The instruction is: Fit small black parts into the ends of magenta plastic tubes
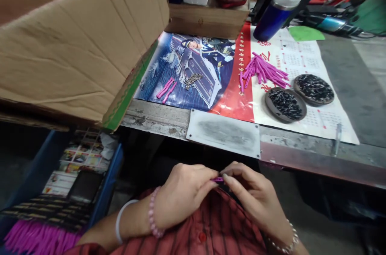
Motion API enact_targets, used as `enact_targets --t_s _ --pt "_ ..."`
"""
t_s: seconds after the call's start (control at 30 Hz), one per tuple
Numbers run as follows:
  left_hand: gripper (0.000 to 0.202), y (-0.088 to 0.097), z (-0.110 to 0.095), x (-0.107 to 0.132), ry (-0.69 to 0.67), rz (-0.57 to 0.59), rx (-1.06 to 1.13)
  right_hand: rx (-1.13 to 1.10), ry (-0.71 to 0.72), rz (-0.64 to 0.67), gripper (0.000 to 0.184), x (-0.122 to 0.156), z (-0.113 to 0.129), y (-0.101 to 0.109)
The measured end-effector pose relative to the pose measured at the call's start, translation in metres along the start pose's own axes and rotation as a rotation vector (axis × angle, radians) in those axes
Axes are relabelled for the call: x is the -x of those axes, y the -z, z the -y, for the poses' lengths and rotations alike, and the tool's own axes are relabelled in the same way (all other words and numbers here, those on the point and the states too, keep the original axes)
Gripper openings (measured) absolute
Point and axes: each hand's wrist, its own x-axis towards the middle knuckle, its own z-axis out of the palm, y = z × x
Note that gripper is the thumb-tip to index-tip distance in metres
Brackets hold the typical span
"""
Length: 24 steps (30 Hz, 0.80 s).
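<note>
Close to my body, below the table edge, both hands meet at a small pink plastic piece (pixel 217 179). My left hand (pixel 188 188) pinches it from the left between thumb and fingers. From the right, the thumb and forefinger of my right hand (pixel 251 190) close at its other end; whether a smaller part is between them is hidden. On the poster lie a pile of pink strips (pixel 263 70), two more pink pieces (pixel 165 90) and a cluster of small metal parts (pixel 193 81). Two round dishes, a nearer dish (pixel 268 106) and a farther dish (pixel 331 96), hold small dark pins.
A large cardboard box (pixel 81 46) rises at the left. Below it a blue crate (pixel 113 174) contains papers and bundled pink strips (pixel 39 237). A metal plate (pixel 223 132) is fixed at the table's front edge. A blue flask (pixel 276 15) and a clear pen-like tube (pixel 337 138) are at the right.
</note>
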Motion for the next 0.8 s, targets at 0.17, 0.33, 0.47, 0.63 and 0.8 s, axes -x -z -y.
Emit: enact_targets --t_s 0.17,0.33,0.47,0.63,0.8 --pt "0.017 0.0 -0.002 0.002 -0.018 -0.03 -0.102 0.031 0.038 0.018 0.012 -0.002 0.0 -0.002" --pt "0.018 0.0 0.001 0.002 -0.08 -0.031 -0.216 0.095 0.114 0.093 0.011 0.0 -0.005 -0.002" --pt "0.022 0.002 0.002 0.001 -0.14 -0.029 -0.288 0.106 0.176 0.152 0.015 0.003 -0.011 0.001" --pt "0.028 0.005 -0.002 0.001 -0.194 -0.066 -0.29 0.078 0.061 0.137 0.009 0.003 -0.011 0.005" --pt "0.032 0.006 -0.005 0.0 -0.24 -0.094 -0.295 0.02 -0.043 0.128 0.005 0.004 -0.01 0.007"
